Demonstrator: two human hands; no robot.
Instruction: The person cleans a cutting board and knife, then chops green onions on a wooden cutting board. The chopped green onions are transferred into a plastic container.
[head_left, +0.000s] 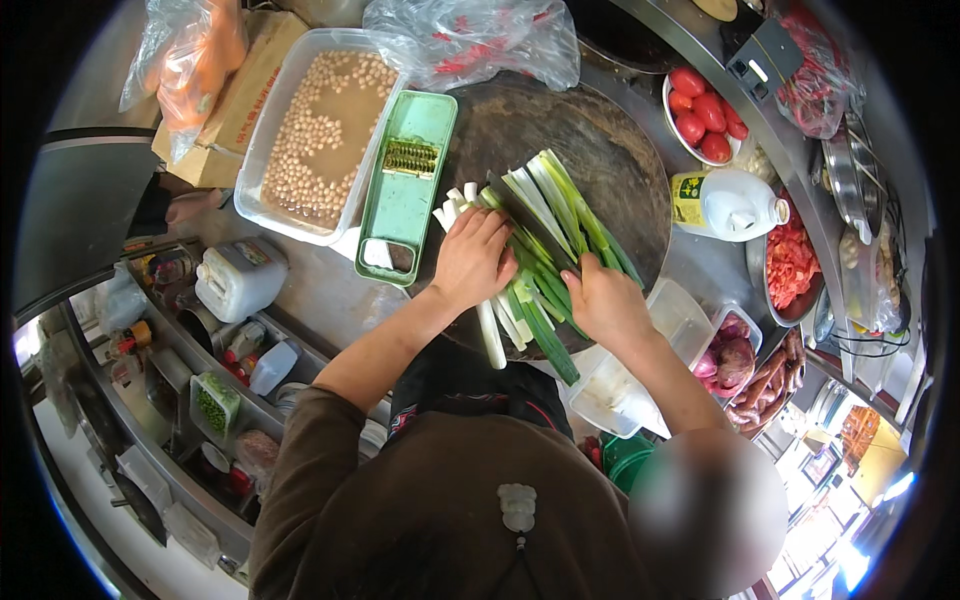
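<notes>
A round wooden chopping block carries a pile of scallions, white ends and green leaves mixed. My left hand bears down on one bunch of scallions with its fingers curled over the stalks. In my right hand is a kitchen knife; its handle is hidden in the grip. The dark blade slants up and left, between that bunch and the cut green lengths on its right. Whether the edge touches the wood cannot be seen.
Left of the block lie a green grater and a plastic tub of soaking chickpeas. Tomatoes, a plastic jug, a bowl of chopped tomato and red onions line the right. Another person's hand shows far left.
</notes>
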